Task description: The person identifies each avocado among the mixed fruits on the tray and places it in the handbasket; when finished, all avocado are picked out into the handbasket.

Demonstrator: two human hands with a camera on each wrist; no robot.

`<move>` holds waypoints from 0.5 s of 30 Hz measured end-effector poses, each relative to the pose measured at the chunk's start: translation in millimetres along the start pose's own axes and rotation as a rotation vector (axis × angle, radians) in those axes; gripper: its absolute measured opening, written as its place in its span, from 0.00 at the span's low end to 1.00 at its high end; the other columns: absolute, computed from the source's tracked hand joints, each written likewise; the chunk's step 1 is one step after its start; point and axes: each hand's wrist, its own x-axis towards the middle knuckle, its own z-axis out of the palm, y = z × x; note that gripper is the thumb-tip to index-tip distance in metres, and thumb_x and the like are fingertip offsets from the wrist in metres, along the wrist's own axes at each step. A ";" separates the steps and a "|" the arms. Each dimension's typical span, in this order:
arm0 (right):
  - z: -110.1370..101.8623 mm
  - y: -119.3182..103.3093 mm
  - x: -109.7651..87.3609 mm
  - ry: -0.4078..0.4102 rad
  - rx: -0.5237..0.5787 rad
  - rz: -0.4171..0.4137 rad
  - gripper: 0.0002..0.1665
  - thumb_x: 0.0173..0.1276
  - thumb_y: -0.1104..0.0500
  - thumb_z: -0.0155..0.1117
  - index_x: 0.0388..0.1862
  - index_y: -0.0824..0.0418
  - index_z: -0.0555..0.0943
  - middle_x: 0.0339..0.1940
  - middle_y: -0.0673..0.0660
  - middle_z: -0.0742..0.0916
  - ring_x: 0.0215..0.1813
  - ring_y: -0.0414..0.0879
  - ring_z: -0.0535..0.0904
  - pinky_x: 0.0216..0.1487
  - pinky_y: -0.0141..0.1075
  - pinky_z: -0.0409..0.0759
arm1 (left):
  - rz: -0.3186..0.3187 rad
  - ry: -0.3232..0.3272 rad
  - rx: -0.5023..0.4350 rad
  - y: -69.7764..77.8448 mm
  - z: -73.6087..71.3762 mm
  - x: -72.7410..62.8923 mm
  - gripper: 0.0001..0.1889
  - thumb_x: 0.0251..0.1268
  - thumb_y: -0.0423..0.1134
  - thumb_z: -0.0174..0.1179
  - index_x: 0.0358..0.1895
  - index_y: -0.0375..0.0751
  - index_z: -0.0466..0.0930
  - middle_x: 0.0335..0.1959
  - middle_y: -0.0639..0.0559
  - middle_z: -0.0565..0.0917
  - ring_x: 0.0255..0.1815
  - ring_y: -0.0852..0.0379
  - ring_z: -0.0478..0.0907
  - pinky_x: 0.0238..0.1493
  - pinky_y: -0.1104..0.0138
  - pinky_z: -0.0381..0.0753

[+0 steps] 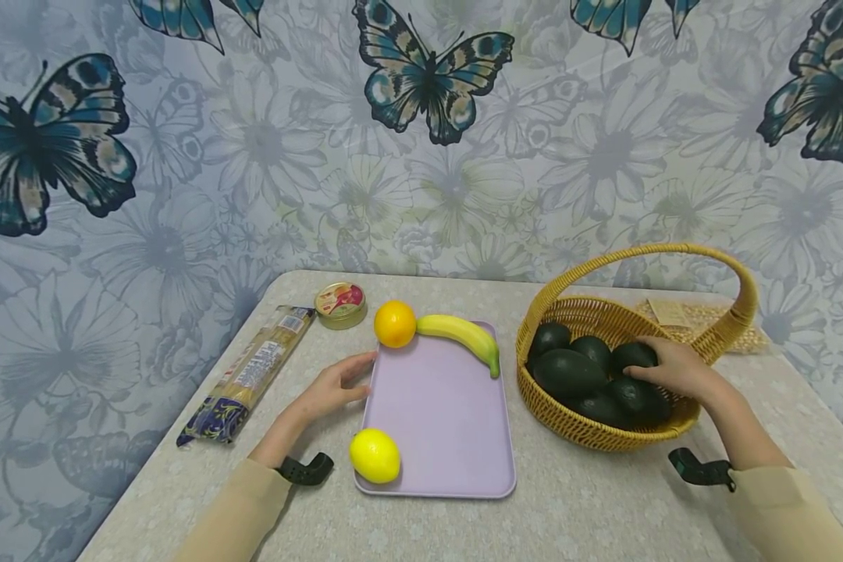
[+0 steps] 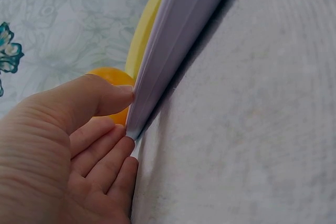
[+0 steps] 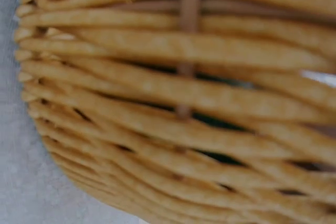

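My right hand (image 1: 677, 367) reaches into the wicker basket (image 1: 597, 441) and grips a dark green avocado (image 1: 634, 357) among several others. In the right wrist view the basket's woven side (image 3: 157, 93) hides that hand. My left hand (image 1: 334, 386) rests at the left edge of the lilac tray (image 1: 442, 421); its thumb and fairly straight fingertips meet the rim, as the left wrist view shows. An orange (image 1: 395, 324) sits at the tray's far left corner, beside a banana (image 1: 464, 336) along the far edge. At the near left corner lies a yellow lemon (image 1: 375, 456).
Left of the tray lies a long pack of pasta (image 1: 249, 375), with a round tin (image 1: 340, 305) beyond its far end. The basket's tall handle (image 1: 646, 251) arches over the avocados. Behind the basket lies a woven straw-coloured item (image 1: 734, 338). A patterned wall (image 1: 464, 203) borders the table's back.
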 end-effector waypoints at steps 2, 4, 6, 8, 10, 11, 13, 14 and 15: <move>0.6 -0.8 -0.6 0.007 -0.005 0.003 0.44 0.62 0.47 0.65 0.61 0.82 0.63 0.53 0.81 0.73 0.51 0.74 0.71 0.42 0.60 0.75 | 0.001 0.000 -0.003 -0.5 -0.1 0.3 0.32 0.62 0.28 0.59 0.68 0.26 0.58 0.69 0.33 0.61 0.69 0.36 0.57 0.67 0.47 0.57; 0.9 -2.0 -1.4 0.016 -0.007 0.006 0.45 0.63 0.47 0.64 0.62 0.82 0.63 0.55 0.82 0.72 0.53 0.75 0.70 0.44 0.62 0.74 | 0.005 -0.005 -0.005 -0.9 -0.8 1.0 0.32 0.62 0.28 0.59 0.68 0.26 0.58 0.69 0.32 0.61 0.69 0.35 0.57 0.67 0.47 0.57; 0.3 -3.9 -2.8 0.030 -0.006 0.009 0.46 0.64 0.46 0.63 0.62 0.83 0.62 0.56 0.83 0.71 0.55 0.76 0.67 0.48 0.64 0.72 | 0.006 -0.007 -0.017 -1.2 -1.7 1.6 0.32 0.62 0.28 0.59 0.68 0.26 0.58 0.68 0.32 0.61 0.69 0.36 0.56 0.67 0.47 0.56; -2.0 -6.2 -5.4 0.044 -0.006 0.016 0.47 0.65 0.45 0.61 0.62 0.84 0.61 0.57 0.84 0.69 0.56 0.77 0.65 0.51 0.66 0.68 | 0.005 -0.008 -0.018 -1.5 -3.4 2.1 0.31 0.63 0.28 0.59 0.68 0.26 0.58 0.68 0.32 0.61 0.69 0.36 0.56 0.68 0.48 0.55; -5.2 -10.1 -9.5 0.065 -0.006 0.027 0.48 0.66 0.43 0.59 0.64 0.84 0.59 0.59 0.84 0.67 0.58 0.78 0.62 0.54 0.67 0.65 | -0.003 0.004 0.000 1.8 -5.9 1.6 0.30 0.64 0.29 0.58 0.68 0.27 0.59 0.68 0.33 0.62 0.69 0.36 0.57 0.68 0.48 0.55; -7.5 -12.8 -12.3 0.081 -0.001 0.028 0.49 0.67 0.42 0.59 0.64 0.83 0.59 0.60 0.84 0.66 0.59 0.78 0.61 0.55 0.68 0.63 | -0.006 0.015 0.016 5.8 -7.2 0.7 0.30 0.64 0.30 0.58 0.68 0.28 0.59 0.69 0.34 0.62 0.69 0.36 0.57 0.68 0.48 0.55; -12.7 -20.1 -19.4 0.114 0.021 0.022 0.48 0.67 0.41 0.57 0.65 0.81 0.58 0.61 0.83 0.66 0.59 0.77 0.61 0.56 0.68 0.62 | -0.012 0.039 0.055 18.7 -10.5 -1.7 0.30 0.66 0.33 0.58 0.69 0.30 0.60 0.69 0.35 0.62 0.69 0.36 0.57 0.68 0.48 0.55; -15.7 -25.1 -23.5 0.138 0.040 0.011 0.48 0.67 0.42 0.57 0.66 0.81 0.58 0.62 0.82 0.66 0.60 0.77 0.62 0.56 0.67 0.63 | -0.011 0.052 0.075 30.8 -12.2 -3.6 0.29 0.66 0.33 0.57 0.69 0.30 0.59 0.69 0.35 0.62 0.69 0.36 0.57 0.68 0.47 0.55; -18.5 -30.4 -27.5 0.164 0.062 -0.001 0.47 0.68 0.42 0.58 0.66 0.80 0.59 0.62 0.81 0.67 0.60 0.76 0.63 0.56 0.67 0.63 | -0.005 0.063 0.090 38.8 -14.3 -4.4 0.29 0.68 0.34 0.55 0.69 0.30 0.59 0.69 0.36 0.61 0.69 0.36 0.57 0.68 0.47 0.55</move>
